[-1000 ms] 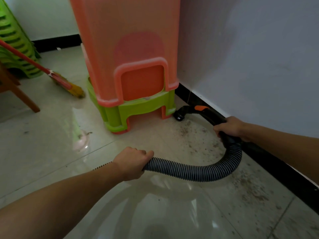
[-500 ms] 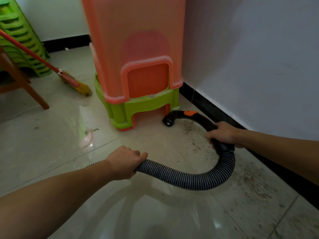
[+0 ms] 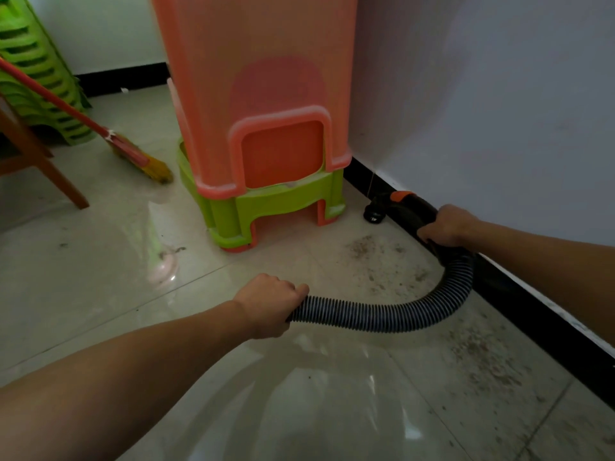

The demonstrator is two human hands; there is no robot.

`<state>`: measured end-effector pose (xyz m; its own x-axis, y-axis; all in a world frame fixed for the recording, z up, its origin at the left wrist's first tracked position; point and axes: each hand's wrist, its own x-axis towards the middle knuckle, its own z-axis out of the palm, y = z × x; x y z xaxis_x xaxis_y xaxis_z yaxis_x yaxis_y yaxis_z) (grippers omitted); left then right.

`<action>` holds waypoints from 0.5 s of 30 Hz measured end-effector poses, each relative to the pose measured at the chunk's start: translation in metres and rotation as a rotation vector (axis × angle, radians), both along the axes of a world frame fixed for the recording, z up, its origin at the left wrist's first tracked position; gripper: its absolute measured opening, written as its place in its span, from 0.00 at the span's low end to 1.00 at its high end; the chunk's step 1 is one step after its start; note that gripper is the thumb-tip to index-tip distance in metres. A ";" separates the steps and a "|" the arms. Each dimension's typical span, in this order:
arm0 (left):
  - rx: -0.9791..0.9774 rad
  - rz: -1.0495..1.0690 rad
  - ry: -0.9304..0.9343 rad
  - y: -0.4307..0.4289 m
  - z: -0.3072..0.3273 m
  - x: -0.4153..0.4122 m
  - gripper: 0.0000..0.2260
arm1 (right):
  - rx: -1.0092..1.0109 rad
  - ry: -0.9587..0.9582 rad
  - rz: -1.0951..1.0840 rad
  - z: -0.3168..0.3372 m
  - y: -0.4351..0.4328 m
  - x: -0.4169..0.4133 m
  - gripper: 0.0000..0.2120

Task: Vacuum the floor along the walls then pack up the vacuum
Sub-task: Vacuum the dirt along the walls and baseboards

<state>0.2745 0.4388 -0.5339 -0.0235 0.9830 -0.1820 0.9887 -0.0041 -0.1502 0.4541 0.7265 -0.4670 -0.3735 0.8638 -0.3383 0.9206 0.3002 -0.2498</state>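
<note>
Hose (image 3: 382, 316) sags between my outstretched arms. My left hand (image 3: 269, 304) grips its ribs; my right hand (image 3: 447, 226) wraps the nozzle (image 3: 399, 202) at the baseboard (image 3: 532, 304).

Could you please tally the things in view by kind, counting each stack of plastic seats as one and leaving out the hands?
Stacks of plastic seats: 2
Broom: 1
Vacuum hose: 1
Wooden chair: 1
Total: 5
</note>
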 end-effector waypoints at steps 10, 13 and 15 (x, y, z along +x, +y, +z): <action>0.021 -0.059 -0.059 0.018 -0.009 0.012 0.14 | 0.073 -0.169 0.060 0.017 -0.002 0.015 0.22; 0.043 -0.098 -0.054 0.021 -0.009 0.018 0.14 | 0.099 -0.227 0.080 0.024 -0.007 0.023 0.22; 0.047 -0.105 -0.056 0.021 -0.008 0.019 0.14 | 0.130 -0.259 0.095 0.026 -0.011 0.022 0.23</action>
<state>0.2936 0.4598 -0.5414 0.0889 0.9869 -0.1343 0.9900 -0.1024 -0.0972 0.4765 0.7158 -0.4408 -0.3700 0.8716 -0.3216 0.9151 0.4017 0.0357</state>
